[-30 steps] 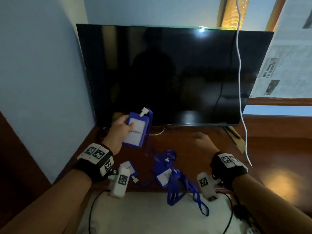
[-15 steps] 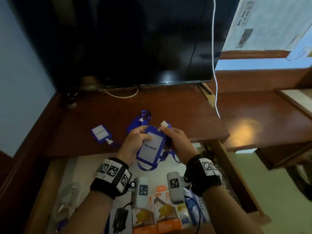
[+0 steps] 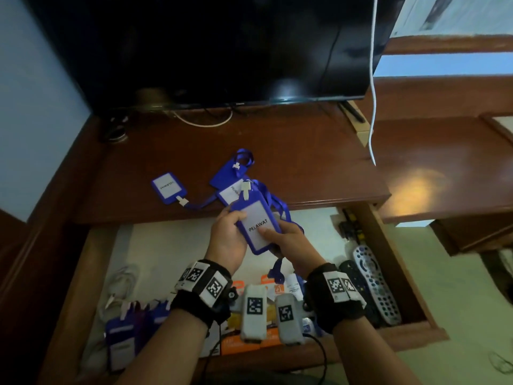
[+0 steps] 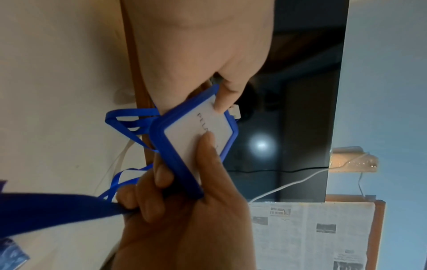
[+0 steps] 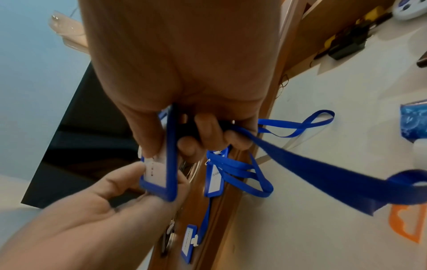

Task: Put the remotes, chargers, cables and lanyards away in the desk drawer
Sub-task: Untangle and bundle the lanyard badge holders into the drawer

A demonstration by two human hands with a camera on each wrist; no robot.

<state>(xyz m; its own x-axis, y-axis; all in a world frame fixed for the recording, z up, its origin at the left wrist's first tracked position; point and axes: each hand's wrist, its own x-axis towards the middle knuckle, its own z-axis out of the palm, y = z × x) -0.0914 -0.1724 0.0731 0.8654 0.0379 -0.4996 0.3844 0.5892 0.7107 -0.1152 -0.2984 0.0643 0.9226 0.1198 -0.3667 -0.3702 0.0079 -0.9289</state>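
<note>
A blue lanyard badge (image 3: 256, 220) with a white card reading PELAWAT is held above the open desk drawer (image 3: 399, 262). My left hand (image 3: 234, 226) pinches its left edge, thumb on top. My right hand (image 3: 280, 237) holds its lower end, thumb on the card, fingers curled round the bunched blue strap (image 5: 323, 173). The left wrist view shows the badge (image 4: 196, 135) between both thumbs. Three more blue badges (image 3: 168, 187) (image 3: 230, 176) (image 3: 231, 193) lie on the desk top (image 3: 305, 168) with their straps tangled.
In the drawer lie two remotes (image 3: 374, 282) at the right, orange boxes (image 3: 238, 343) at the front and several blue badges (image 3: 125, 334) at the left. A dark TV (image 3: 222, 51) stands at the back. A white cable (image 3: 373, 107) hangs at its right.
My left hand brought the badge down from in front of the TV to above the drawer. My right hand left the desk top and took hold of the badge and its strap.
</note>
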